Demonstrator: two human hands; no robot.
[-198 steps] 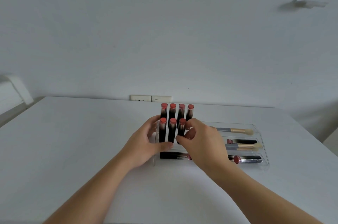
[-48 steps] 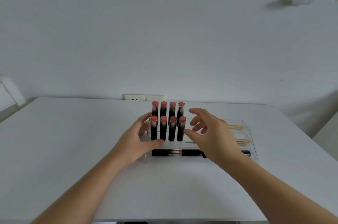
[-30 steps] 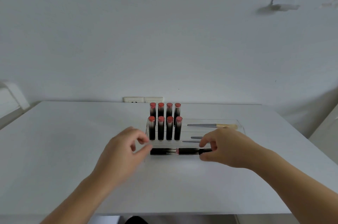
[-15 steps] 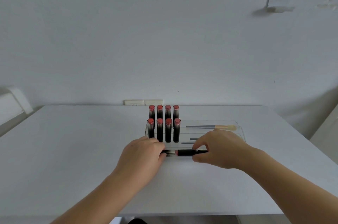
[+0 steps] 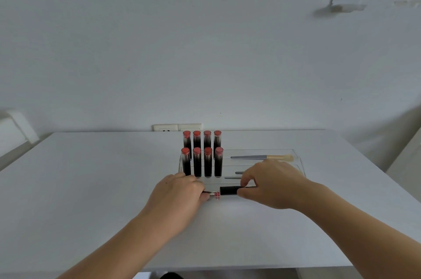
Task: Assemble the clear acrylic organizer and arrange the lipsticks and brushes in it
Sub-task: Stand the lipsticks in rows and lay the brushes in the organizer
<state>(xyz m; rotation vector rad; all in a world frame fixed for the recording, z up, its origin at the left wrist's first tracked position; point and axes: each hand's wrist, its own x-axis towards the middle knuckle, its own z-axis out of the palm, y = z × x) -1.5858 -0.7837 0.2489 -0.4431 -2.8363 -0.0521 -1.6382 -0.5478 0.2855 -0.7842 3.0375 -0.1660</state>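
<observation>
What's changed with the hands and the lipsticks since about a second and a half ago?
Both hands dropped from the upright lipsticks to the organizer's front row. The left hand now grips the left lying lipstick; the right hand pinches the black one. The eight standing lipsticks and the back brush are unchanged.

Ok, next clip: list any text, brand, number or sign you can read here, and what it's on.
None can be read.
Upright lipsticks: no print visible.
Lying lipstick gripped by the right hand: plain black, no lettering visible.
Wall socket: only holes, no markings legible.
Wall fixture: blurred, no text visible.
</observation>
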